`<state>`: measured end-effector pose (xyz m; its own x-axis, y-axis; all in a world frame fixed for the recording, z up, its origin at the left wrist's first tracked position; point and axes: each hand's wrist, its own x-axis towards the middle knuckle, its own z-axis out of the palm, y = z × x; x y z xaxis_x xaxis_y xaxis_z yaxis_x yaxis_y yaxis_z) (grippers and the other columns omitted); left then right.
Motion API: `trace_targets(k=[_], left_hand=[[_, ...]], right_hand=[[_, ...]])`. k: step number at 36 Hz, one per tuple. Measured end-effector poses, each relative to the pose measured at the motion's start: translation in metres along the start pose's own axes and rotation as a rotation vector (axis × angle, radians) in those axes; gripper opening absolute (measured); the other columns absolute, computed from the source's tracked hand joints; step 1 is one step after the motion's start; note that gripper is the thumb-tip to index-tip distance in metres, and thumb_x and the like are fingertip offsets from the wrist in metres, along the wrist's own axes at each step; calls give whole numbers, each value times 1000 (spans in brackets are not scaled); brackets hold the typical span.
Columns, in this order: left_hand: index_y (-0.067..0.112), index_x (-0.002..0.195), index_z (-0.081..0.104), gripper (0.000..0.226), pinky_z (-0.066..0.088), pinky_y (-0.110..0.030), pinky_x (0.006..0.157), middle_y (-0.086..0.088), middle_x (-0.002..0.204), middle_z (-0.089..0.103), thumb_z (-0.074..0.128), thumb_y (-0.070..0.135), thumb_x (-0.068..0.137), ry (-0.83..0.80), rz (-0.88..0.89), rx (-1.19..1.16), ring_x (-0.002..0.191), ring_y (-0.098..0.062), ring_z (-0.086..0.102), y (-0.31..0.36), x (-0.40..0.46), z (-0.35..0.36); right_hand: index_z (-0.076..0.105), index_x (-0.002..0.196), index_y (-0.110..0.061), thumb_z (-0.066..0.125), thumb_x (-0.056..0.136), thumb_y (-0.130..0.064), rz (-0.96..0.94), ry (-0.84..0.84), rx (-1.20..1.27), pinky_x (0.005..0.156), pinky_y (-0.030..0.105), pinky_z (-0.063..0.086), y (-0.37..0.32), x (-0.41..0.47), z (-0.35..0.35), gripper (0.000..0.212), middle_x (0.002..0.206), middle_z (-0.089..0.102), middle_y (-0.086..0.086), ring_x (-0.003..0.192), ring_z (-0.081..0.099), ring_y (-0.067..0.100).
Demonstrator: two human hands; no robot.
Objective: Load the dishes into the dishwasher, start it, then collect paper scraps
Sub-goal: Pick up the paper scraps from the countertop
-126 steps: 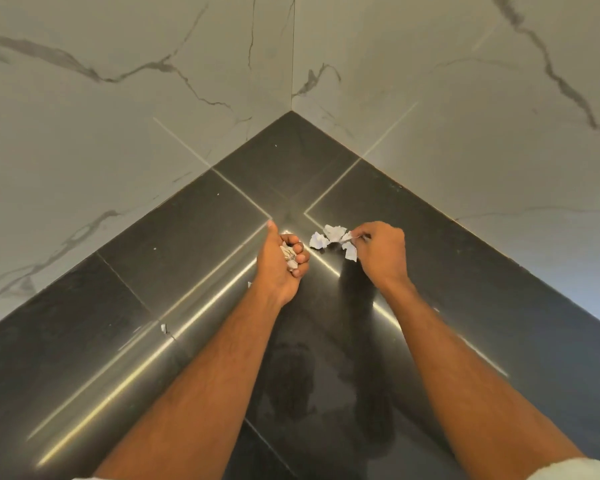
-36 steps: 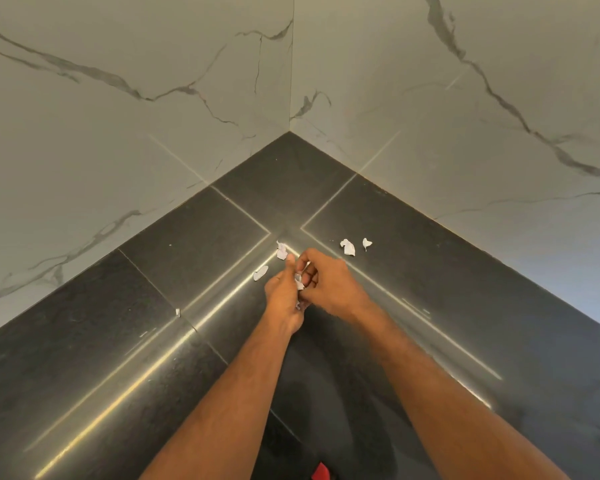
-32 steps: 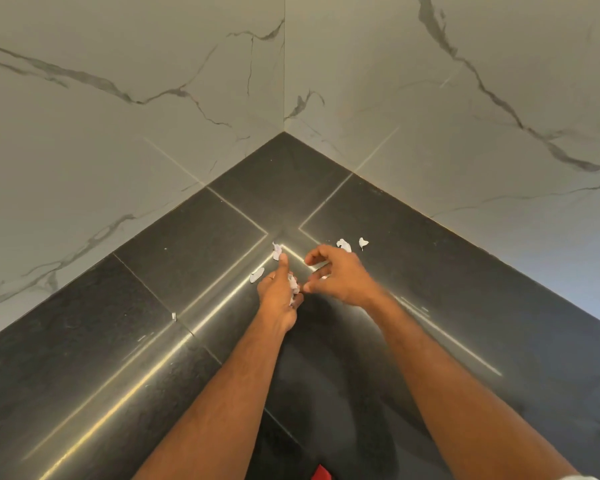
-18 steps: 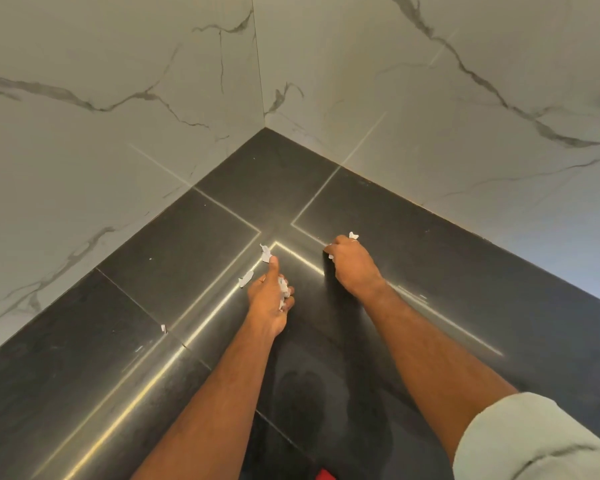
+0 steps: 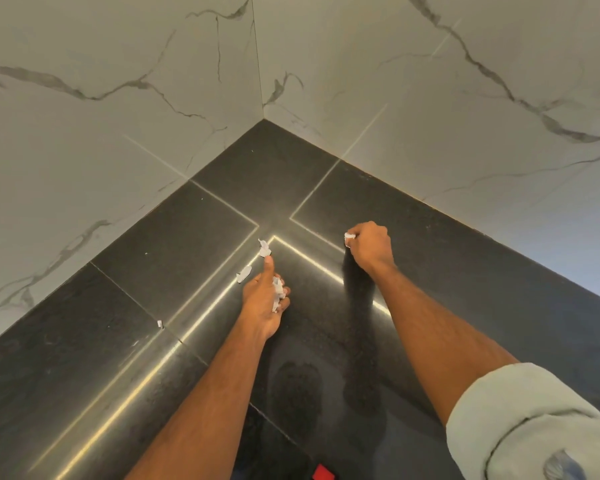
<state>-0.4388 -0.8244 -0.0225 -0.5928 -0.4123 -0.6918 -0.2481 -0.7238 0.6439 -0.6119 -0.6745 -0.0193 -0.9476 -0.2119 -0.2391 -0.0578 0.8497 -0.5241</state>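
Note:
My left hand (image 5: 264, 299) hovers over the black counter (image 5: 174, 258) and holds a bunch of white paper scraps (image 5: 278, 292) in its curled fingers, thumb pointing forward. My right hand (image 5: 368, 247) is down on the counter further right, pinching a small white scrap (image 5: 349, 237) between fingertips. Loose scraps lie on the counter: one just ahead of my left thumb (image 5: 264, 248), one left of that hand (image 5: 244, 274), and a tiny one further left (image 5: 160, 323).
The counter runs into a corner (image 5: 264, 121) of two white marble walls (image 5: 101, 98). Bright light strips reflect off the polished surface. A red object (image 5: 323, 472) shows at the bottom edge.
My right hand left my left hand, reached forward right and closed on the scraps there. The two scraps lying there a second ago are no longer on the counter. The view shifted slightly.

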Motion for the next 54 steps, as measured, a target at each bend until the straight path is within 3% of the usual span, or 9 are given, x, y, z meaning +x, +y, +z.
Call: trace_targets(k=[13,14,15,17,23,29,35,43,54], left_hand=[[12,101,60,58,6,-28,42,-2,74,56,48,68,90,-30,39,-130,54,-12,48,7,-10,-16],[9,109,63,69,9,-49,97,-3,81,64,47,72,85,-42,38,-149,57,-12,53,8,-9,-16],[7,114,64,77,51,-20,53,-5,86,68,48,75,82,-44,34,-174,60,-12,56,9,-9,-17],[10,110,62,69,29,-21,41,-4,81,68,51,73,85,-64,23,-218,60,-12,58,12,-10,-19],[15,83,70,28,28,-21,40,2,61,56,70,42,90,29,120,-109,46,-9,45,16,-14,-35],[15,75,53,32,24,-19,37,-2,59,48,65,36,97,150,134,-134,42,-11,42,25,-10,-54],[15,69,47,39,16,-18,35,-2,58,41,68,36,95,215,150,-154,42,-10,36,34,-7,-80],[15,71,51,37,19,-20,33,-1,58,46,68,39,94,208,127,-122,42,-10,40,24,-10,-84],[16,73,52,37,20,-20,34,-1,60,46,66,43,95,185,124,-107,43,-10,41,20,-18,-92]], right_hand=[[76,90,-13,75,87,-15,-323,-636,556,59,22,47,-70,-77,18,3,79,73,-1,70,63,8],[77,89,-14,76,87,-14,-364,-666,548,63,23,51,-80,-83,23,2,79,74,-1,72,67,9],[78,88,-14,77,85,-13,-399,-667,496,68,24,53,-88,-86,29,3,77,75,-2,72,69,9],[78,84,-15,79,81,-10,-446,-593,323,63,13,48,-100,-91,39,6,64,69,-10,61,65,-1],[55,84,-17,76,76,-18,-490,-346,107,55,10,32,-118,-103,65,22,70,61,-2,56,50,3],[58,100,-9,86,72,-10,-313,-777,462,47,21,40,-121,-86,58,40,69,61,3,57,56,9],[69,108,-18,61,89,-10,-188,-83,287,86,31,54,-113,-43,73,22,94,69,3,87,64,20],[73,108,-15,55,92,-2,-627,-179,-431,81,34,49,-110,-52,93,27,107,64,9,102,61,31],[74,103,-23,63,89,-11,-531,-272,-233,73,33,55,-119,-79,110,22,98,70,3,91,67,24]])
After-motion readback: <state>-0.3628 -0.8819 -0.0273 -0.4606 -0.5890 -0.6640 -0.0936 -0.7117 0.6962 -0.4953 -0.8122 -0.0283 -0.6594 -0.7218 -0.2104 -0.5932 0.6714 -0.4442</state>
